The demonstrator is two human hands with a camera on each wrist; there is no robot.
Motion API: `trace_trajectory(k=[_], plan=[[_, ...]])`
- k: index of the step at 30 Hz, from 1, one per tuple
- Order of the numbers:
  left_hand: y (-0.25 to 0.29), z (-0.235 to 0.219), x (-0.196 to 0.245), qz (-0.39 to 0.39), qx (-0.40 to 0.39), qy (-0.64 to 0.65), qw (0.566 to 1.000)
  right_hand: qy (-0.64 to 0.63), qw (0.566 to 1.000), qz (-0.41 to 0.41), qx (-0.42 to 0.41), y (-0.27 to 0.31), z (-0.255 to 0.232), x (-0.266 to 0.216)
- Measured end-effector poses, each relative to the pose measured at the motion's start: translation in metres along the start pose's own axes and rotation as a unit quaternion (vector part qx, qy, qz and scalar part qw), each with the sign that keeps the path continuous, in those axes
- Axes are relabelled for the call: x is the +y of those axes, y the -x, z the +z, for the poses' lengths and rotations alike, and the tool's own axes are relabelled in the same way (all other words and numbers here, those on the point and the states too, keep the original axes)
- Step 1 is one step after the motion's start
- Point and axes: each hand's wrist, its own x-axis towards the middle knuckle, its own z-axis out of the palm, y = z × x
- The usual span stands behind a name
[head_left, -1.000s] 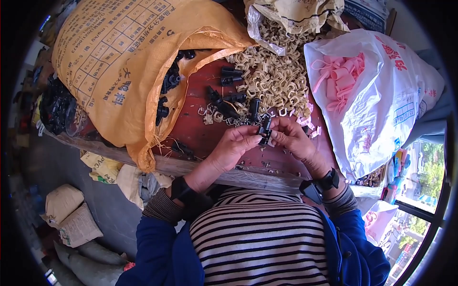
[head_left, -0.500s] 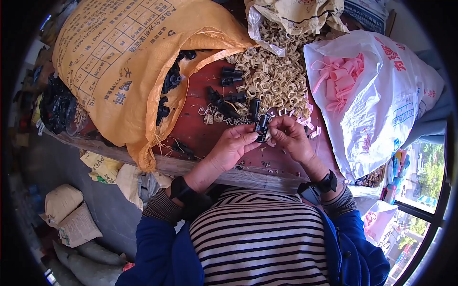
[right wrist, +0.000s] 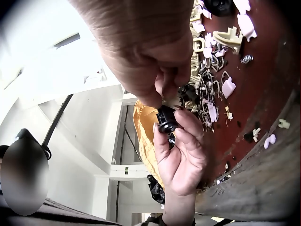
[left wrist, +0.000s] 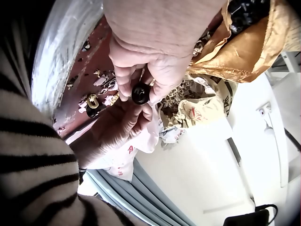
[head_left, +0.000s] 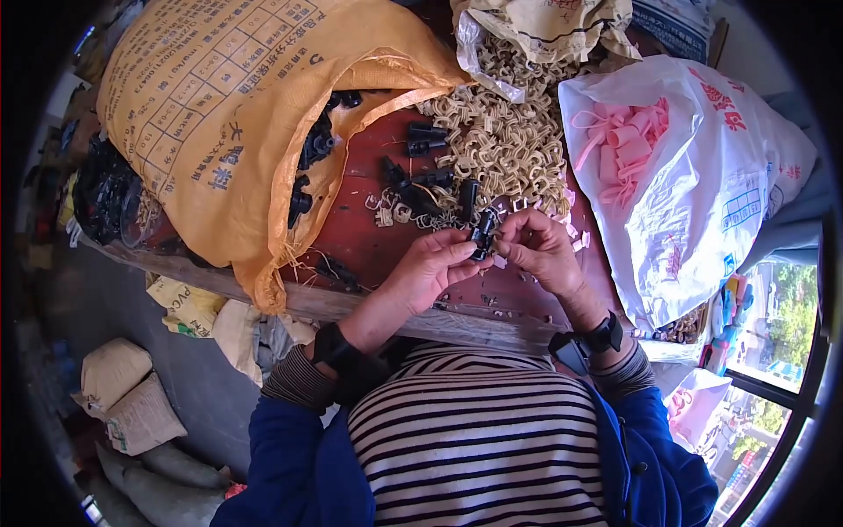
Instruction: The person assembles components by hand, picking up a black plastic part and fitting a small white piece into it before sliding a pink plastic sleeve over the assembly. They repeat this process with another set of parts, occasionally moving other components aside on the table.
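Observation:
In the head view a small black plastic part (head_left: 482,237) is pinched between the thumb and fingers of my left hand (head_left: 432,270). My right hand (head_left: 546,256) is at the part's right side, thumb and fingertips brought together. In the right wrist view the black part (right wrist: 166,119) stands between the left hand's fingers (right wrist: 161,147), and the right hand (right wrist: 149,54) pinches something pale at its top, mostly hidden. The left wrist view shows the part's round end (left wrist: 140,93). Beyond the hands lie loose black parts (head_left: 468,198) and a heap of beige clips (head_left: 505,140).
An orange sack (head_left: 219,132) with black parts inside stands at the left. A white bag (head_left: 711,176) of pink pieces (head_left: 625,145) is at the right. Metal and pink bits lie on the red table (head_left: 356,189), with its worn front edge (head_left: 334,306) near my body.
My right hand has shifted slightly upward and right, with its fingers drawn closer together. The black part has turned and moved a little within my left hand's grip.

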Motion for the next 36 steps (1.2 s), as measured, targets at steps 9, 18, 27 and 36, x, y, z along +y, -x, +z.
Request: trace_trajectory(k=[9,18,27,36], plan=[[0.0,-0.003,-0.001,-0.022,0.0,0.0,1.0,0.198,0.977,-0.076,0.01,0.0,0.004,0.007],[0.002,-0.004,0.003,-0.065,-0.045,0.031,0.996,0.208,0.973,-0.103,-0.007,0.0,0.007,-0.001],[0.001,-0.007,0.003,-0.059,-0.06,0.051,0.995,0.308,0.926,-0.22,-0.01,0.001,-0.002,-0.004],[0.0,0.001,0.003,-0.052,-0.015,-0.019,0.998,0.049,0.995,-0.081,-0.01,0.003,0.01,-0.017]])
